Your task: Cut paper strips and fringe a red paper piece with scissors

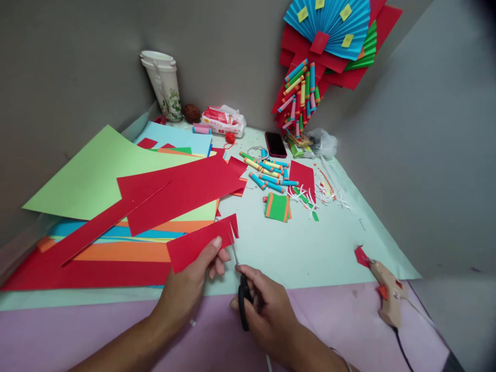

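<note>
Between thumb and fingers, my left hand (203,263) grips a strip of red paper (201,235) just above the table's front edge. My right hand (267,305) is closed around the black handles of a pair of scissors (243,297). The scissor blades point away from me and lie at the right end of the strip, where a narrow sliver stands partly separated. Behind the strip, larger red paper pieces (182,188) rest on a pile of coloured sheets, with a light green sheet (93,173) among them.
Rolled paper tubes (271,175), green cards (277,207) and white paper shreds (304,199) lie mid-table. A glue gun (387,294) with its cord is at the right. Farther back stand a phone (275,144), a tissue pack (223,121), a white cup (165,88) and a paper fan decoration (329,26).
</note>
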`<state>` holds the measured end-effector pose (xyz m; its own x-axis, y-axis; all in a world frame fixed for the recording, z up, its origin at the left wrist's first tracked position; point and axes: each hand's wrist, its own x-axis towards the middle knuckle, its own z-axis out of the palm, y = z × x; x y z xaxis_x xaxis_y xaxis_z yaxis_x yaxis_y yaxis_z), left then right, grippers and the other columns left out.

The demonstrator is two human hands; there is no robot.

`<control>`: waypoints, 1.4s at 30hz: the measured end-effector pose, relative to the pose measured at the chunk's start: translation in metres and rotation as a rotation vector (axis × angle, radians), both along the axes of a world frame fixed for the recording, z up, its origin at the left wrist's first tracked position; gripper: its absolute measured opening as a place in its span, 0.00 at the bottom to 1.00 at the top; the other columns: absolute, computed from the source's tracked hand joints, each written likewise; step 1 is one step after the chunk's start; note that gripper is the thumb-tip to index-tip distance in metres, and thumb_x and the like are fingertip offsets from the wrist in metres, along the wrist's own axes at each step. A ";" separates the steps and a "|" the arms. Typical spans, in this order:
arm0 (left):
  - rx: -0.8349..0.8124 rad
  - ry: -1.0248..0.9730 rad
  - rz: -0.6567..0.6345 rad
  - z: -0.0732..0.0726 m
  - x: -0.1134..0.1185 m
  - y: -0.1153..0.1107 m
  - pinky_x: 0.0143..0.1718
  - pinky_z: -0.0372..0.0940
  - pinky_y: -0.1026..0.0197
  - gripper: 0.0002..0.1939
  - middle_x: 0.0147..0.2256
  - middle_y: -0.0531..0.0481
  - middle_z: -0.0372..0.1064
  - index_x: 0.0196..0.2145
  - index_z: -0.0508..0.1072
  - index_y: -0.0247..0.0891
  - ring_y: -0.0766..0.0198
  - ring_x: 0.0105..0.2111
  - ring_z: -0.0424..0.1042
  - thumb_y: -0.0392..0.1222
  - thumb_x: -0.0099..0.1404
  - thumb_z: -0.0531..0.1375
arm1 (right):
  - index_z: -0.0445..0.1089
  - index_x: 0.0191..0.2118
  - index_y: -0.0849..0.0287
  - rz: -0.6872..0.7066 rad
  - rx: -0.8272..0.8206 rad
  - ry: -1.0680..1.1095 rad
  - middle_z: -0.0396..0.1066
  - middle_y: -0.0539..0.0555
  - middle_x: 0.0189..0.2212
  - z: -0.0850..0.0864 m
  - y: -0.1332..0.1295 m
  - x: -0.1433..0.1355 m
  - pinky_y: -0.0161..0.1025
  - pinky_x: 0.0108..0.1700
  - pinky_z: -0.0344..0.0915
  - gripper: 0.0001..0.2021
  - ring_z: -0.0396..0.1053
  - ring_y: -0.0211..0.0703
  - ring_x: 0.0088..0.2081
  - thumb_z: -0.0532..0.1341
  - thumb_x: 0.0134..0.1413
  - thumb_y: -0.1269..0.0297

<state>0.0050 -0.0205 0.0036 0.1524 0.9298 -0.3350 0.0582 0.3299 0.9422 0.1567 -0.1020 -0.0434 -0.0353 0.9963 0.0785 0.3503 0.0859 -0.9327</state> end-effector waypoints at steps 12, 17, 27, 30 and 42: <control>-0.046 0.015 0.020 0.006 0.003 0.000 0.27 0.60 0.60 0.21 0.18 0.53 0.65 0.22 0.74 0.42 0.62 0.21 0.64 0.59 0.62 0.57 | 0.68 0.54 0.59 -0.023 -0.049 0.044 0.73 0.51 0.32 0.004 0.000 -0.001 0.31 0.33 0.68 0.21 0.69 0.36 0.27 0.60 0.53 0.71; -0.052 0.002 0.012 0.006 0.004 -0.001 0.28 0.60 0.60 0.21 0.18 0.53 0.65 0.22 0.74 0.42 0.62 0.22 0.64 0.59 0.62 0.57 | 0.67 0.55 0.60 -0.014 -0.039 0.068 0.73 0.52 0.33 0.003 -0.001 0.000 0.31 0.34 0.69 0.22 0.70 0.36 0.27 0.58 0.52 0.72; -0.053 -0.015 -0.009 0.003 0.002 -0.001 0.30 0.61 0.61 0.21 0.19 0.53 0.66 0.23 0.74 0.41 0.63 0.23 0.64 0.59 0.63 0.57 | 0.66 0.55 0.60 -0.022 -0.014 0.066 0.74 0.52 0.34 0.001 0.000 0.000 0.31 0.34 0.70 0.23 0.72 0.36 0.29 0.57 0.52 0.75; -0.053 -0.018 -0.012 0.003 0.002 -0.001 0.29 0.60 0.61 0.22 0.19 0.53 0.65 0.23 0.75 0.41 0.63 0.23 0.64 0.60 0.63 0.56 | 0.66 0.55 0.59 -0.017 -0.011 0.060 0.74 0.52 0.34 0.001 -0.001 0.000 0.31 0.34 0.70 0.22 0.72 0.37 0.29 0.58 0.52 0.75; -0.054 -0.016 -0.017 0.003 0.002 -0.001 0.29 0.61 0.61 0.22 0.19 0.54 0.65 0.23 0.75 0.41 0.63 0.22 0.64 0.60 0.63 0.57 | 0.65 0.55 0.61 -0.008 0.033 0.043 0.75 0.54 0.35 0.000 -0.002 0.001 0.32 0.35 0.71 0.22 0.74 0.38 0.29 0.56 0.53 0.74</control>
